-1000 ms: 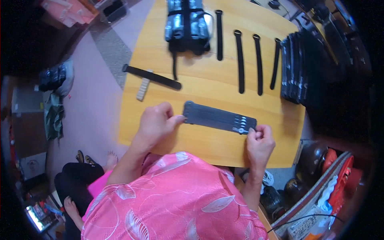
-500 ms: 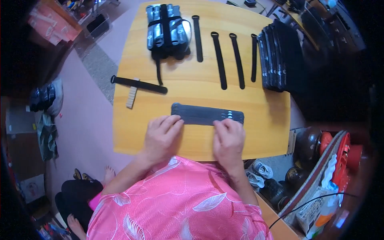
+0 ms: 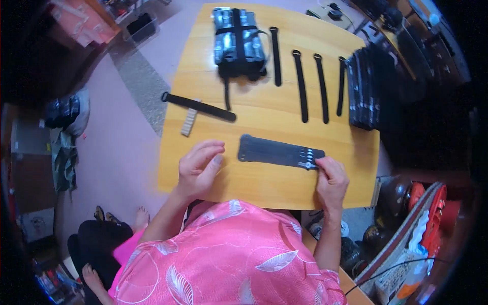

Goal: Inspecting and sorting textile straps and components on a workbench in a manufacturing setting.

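Near the front of the wooden table point(image 3: 198, 56) lies a flat set of dark grey straps point(image 3: 274, 151) side by side, with rounded left ends and white marks near the right end. My right hand point(image 3: 333, 183) pinches the right end of the straps between thumb and fingers. Apart from their left end, my left hand point(image 3: 200, 166) is held with its thumb spread from the fingers and nothing in it. Farther left, a black hook-and-loop strap point(image 3: 206, 108) lies across a small ribbed beige strip point(image 3: 189, 122).
At the back stands a strapped bundle of shiny packets point(image 3: 239, 46). Several single black straps point(image 3: 301, 86) lie in a row to its right. A tall stack of dark packs point(image 3: 363, 91) stands at the table's right edge. Another person's bare foot point(image 3: 96, 279) shows lower left.
My left hand has let go of the straps' left end and opened. My right hand has shifted to their right end. The set looks spread wider, and the whole view has shifted.
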{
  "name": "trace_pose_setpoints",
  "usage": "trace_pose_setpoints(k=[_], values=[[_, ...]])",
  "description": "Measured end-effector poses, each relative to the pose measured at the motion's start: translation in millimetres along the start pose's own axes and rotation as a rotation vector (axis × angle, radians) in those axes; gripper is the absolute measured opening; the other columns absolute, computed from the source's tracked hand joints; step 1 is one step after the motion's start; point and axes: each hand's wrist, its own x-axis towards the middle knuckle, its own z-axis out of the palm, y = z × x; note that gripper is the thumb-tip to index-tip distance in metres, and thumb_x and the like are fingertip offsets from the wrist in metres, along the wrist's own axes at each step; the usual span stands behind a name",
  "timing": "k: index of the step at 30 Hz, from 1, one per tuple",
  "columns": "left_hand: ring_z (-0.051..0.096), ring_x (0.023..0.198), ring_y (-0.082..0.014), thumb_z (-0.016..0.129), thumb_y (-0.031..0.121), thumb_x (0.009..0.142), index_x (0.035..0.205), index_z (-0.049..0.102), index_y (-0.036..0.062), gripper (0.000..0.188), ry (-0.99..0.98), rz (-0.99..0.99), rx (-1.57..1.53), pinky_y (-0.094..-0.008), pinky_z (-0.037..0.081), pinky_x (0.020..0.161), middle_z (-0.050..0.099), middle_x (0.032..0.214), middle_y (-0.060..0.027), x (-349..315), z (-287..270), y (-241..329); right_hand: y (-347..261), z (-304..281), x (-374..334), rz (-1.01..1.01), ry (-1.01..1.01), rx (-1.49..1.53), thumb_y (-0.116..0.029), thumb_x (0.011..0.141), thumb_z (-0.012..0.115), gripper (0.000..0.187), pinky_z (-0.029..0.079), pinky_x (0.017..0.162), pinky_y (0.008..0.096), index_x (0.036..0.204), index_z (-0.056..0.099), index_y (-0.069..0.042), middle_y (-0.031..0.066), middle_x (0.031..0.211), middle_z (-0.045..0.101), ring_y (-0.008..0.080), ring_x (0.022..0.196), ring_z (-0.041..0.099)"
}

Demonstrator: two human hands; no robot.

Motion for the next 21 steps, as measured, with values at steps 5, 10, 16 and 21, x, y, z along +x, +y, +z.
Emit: trace_pose_setpoints(k=[5,10,16,21], values=[[0.061,0.096,-0.0340,0.063,0.001,0.080,0.104,0.062,-0.0010,0.024,0.237,0.235,0.554,-0.0385,0.049,0.085,0.063,0.106,-0.0176,49,-53,-25,-9,-6,9,-0.011,-0.088,-0.010,0.007,0.075,0.060,0.016,0.048,0.079,0.0371,0.089,0.065,0.000,0.0139,0.086,0.064,0.0303,0.087,0.061],[0.057,0.110,-0.0287,0.058,0.014,0.089,0.115,0.057,-0.0046,0.032,0.331,-0.179,0.807,-0.0362,0.040,0.098,0.060,0.113,-0.0179,85,-104,-102,-37,-1,8,-0.030,0.077,-0.133,0.005,0.078,0.060,0.024,0.047,0.084,0.0412,0.102,0.061,0.005,0.0218,0.100,0.061,0.0370,0.093,0.060],[0.055,0.075,-0.0083,0.062,0.017,0.088,0.101,0.064,0.0007,0.021,0.073,-0.665,0.033,-0.0222,0.043,0.064,0.062,0.084,-0.0031,99,-121,-102,-64,3,-2,-0.035,-0.022,0.012,0.005,0.077,0.061,0.025,0.048,0.084,0.0408,0.101,0.062,0.005,0.0217,0.100,0.062,0.0366,0.094,0.060],[0.049,0.062,-0.0049,0.065,0.012,0.085,0.091,0.068,0.0010,0.012,0.260,-0.434,-0.119,-0.0200,0.038,0.054,0.060,0.072,0.0009,92,-126,-76,-75,12,-3,-0.040,-0.112,0.204,0.004,0.077,0.060,0.023,0.050,0.081,0.0391,0.100,0.062,0.004,0.0197,0.095,0.063,0.0349,0.091,0.062]])
